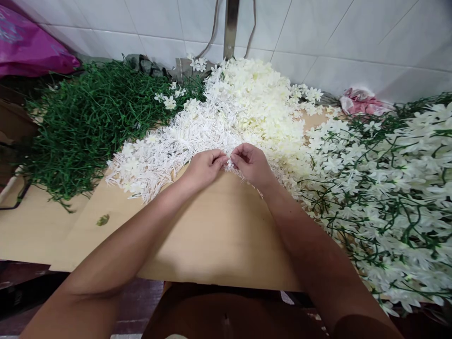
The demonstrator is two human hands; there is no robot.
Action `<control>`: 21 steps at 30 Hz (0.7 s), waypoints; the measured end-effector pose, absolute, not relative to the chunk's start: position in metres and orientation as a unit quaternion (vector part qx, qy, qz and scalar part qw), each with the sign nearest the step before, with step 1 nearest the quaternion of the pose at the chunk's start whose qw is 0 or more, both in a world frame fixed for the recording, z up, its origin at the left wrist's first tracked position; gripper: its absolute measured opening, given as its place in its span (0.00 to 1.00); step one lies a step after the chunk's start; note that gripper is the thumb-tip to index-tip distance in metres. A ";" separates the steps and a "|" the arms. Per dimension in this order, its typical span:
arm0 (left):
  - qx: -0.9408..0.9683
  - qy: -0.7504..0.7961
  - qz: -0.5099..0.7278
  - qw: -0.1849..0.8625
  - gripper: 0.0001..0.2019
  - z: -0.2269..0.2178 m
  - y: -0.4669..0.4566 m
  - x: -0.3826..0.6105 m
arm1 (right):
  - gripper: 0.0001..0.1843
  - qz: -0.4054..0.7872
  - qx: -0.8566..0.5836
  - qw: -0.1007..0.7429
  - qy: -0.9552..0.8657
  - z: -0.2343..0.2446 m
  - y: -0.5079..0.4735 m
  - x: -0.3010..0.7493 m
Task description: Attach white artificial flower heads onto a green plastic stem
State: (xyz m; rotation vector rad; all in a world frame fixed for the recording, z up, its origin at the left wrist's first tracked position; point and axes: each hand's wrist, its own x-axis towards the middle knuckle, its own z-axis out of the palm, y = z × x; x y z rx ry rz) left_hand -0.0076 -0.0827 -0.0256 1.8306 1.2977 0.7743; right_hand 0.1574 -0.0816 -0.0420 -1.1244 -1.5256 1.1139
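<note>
My left hand point(204, 168) and my right hand point(251, 163) meet at the near edge of a heap of small white plastic flower parts point(183, 141). Both hands are closed in a pinch, fingertips almost touching, on a small white piece point(229, 163) between them. Behind the white parts lies a mound of cream flower petals point(257, 99). The hands rest over a tan wooden board point(212, 235).
A pile of green plastic stems point(88, 122) covers the left of the board. Finished green stems with white flowers point(388, 188) are heaped on the right. A magenta bag point(28, 47) sits far left, a pink cloth point(360, 101) at the back right, white wall tiles behind.
</note>
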 end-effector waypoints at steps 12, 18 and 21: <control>0.737 0.525 0.320 0.281 0.11 -0.031 -0.081 -0.020 | 0.11 0.459 -0.464 0.528 -0.543 -0.039 -0.080 0.162; 0.657 0.499 0.364 0.431 0.08 -0.023 -0.086 -0.004 | 0.15 0.467 -0.445 0.534 -0.547 -0.038 -0.085 0.156; 0.641 0.503 0.378 0.439 0.05 -0.021 -0.086 0.000 | 0.16 0.471 -0.439 0.528 -0.554 -0.039 -0.086 0.155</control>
